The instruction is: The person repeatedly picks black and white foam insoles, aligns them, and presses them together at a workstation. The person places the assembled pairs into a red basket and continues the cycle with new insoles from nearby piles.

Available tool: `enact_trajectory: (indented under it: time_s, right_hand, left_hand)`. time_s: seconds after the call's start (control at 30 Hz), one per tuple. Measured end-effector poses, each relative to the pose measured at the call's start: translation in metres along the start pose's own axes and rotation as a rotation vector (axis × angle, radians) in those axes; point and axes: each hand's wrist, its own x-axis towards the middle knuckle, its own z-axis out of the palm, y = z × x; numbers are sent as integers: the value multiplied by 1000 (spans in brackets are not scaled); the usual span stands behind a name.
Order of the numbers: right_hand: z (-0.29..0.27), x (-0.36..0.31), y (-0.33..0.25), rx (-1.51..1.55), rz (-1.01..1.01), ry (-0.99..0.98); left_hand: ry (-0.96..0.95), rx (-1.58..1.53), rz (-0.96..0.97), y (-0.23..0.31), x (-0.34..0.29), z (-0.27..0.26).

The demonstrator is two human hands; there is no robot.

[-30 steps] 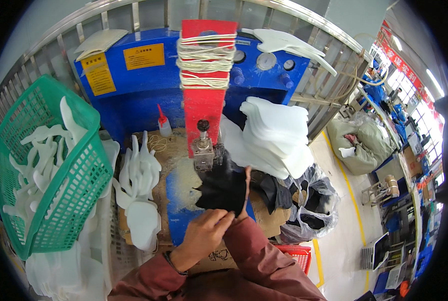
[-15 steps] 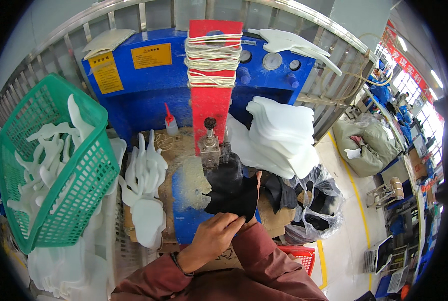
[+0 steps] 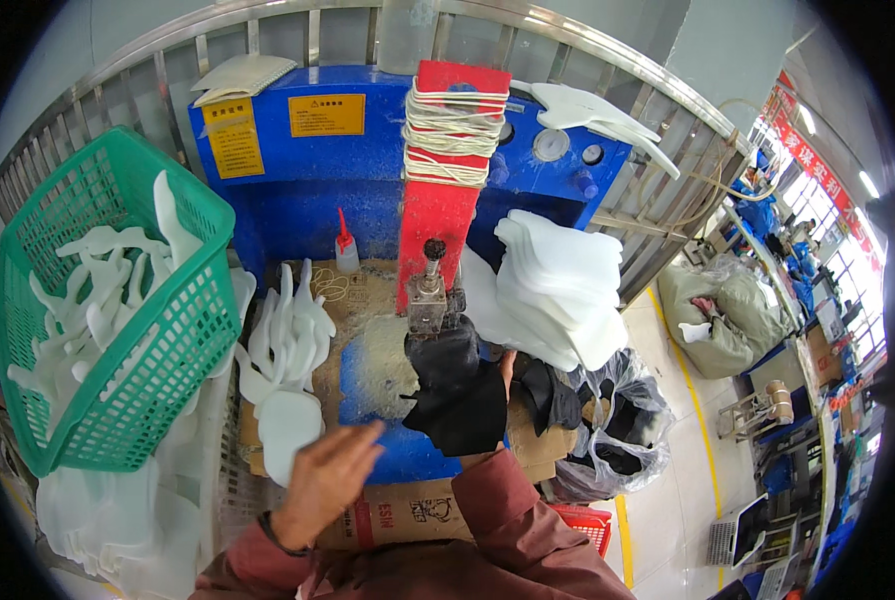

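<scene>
A black sheet of pliable material (image 3: 467,410) hangs under the metal head (image 3: 429,305) of the machine's red arm. My right hand (image 3: 508,368) holds this sheet from beneath and its right side; most of the hand is hidden, with only a bit of finger showing past the edge. My left hand (image 3: 329,475), slightly blurred, is off the sheet with its fingers stretched out and nothing in them. Closest to it is a white rounded flat piece (image 3: 289,430), which belongs to a pile of white curved pieces (image 3: 292,330) on the left of the bench.
Left stands a green basket (image 3: 147,390) of white curved pieces. White sheets (image 3: 557,290) are stacked right of the red arm (image 3: 442,215). A clear bag (image 3: 617,450) with black pieces is at the right, beside a red crate (image 3: 587,522). A red-tipped bottle (image 3: 346,250) stands behind.
My left hand has let go of the black sheet and moved left, its fingers now stretched out. My right hand stays at the sheet. The whole view has shifted slightly.
</scene>
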Motion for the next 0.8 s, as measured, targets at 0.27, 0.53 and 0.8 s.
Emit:
enact_trajectory:
  time_s: [0.27,0.53,0.8]
  right_hand:
    - [3,7,-2,-696,-372,-18]
    - [5,-10,1,-1152,-418,-91]
    - [3,-1,5,145,156,-175]
  left_hand:
    - [-38,278,-382,-99,-21,-14]
    - [-91,388,-298,-133,-25,-3]
    - [-86,299,-348,-133,-18,-5]
